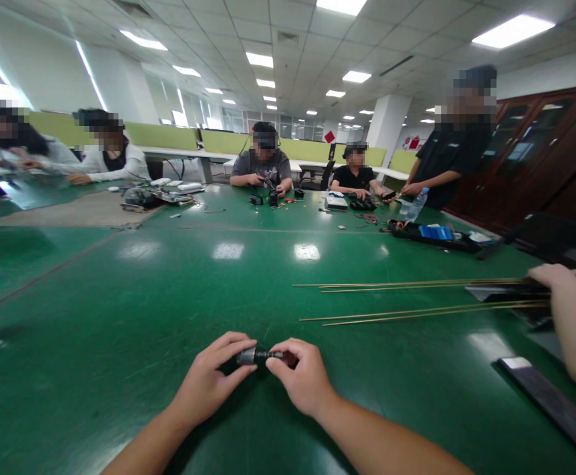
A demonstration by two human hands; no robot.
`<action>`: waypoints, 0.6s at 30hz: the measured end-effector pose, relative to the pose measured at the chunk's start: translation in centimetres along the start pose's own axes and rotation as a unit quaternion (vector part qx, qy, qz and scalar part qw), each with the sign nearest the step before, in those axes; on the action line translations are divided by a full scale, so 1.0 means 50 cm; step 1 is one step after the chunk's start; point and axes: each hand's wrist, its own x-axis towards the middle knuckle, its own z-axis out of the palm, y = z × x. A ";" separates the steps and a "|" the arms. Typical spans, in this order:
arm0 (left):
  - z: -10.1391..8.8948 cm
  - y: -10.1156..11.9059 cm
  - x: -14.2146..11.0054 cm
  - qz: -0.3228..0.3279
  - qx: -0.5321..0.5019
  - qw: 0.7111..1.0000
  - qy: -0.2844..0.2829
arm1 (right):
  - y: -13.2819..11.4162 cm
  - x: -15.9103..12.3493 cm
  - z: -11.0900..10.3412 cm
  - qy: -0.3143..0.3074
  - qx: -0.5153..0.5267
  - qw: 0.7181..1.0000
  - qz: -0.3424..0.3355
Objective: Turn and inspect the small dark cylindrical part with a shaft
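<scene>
Right now I have a small dark cylindrical piece (247, 357) between both hands, low over the desk (119, 297), toward its near edge. My left hand (211, 376) is closed on the wider grey end, fingers over the far side and thumb on the near one. My right hand (307, 377) pinches the narrower, stepped end, thumb and fingers together around it; its tip is partly hidden, and I cannot tell whether the piece is one part or two joined.

Beyond my hands, thin brass-coloured rods (396, 286) stretch in from the desk's right edge, near another person's hand (555, 276). Closer to the near right corner lies a long dark bar (555, 402). Near the far edge, toward the right, a clear bottle (417, 204) leans beside a black tray (411, 232) with something blue in it.
</scene>
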 end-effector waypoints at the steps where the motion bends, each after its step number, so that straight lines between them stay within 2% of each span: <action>1: 0.000 0.000 0.000 0.001 -0.001 1.000 0.001 | 0.000 0.000 0.000 0.001 0.001 1.000 0.000; 18: -0.002 -0.001 0.002 0.006 0.006 1.000 0.002 | -0.008 -0.001 -0.008 -0.003 0.005 1.000 0.009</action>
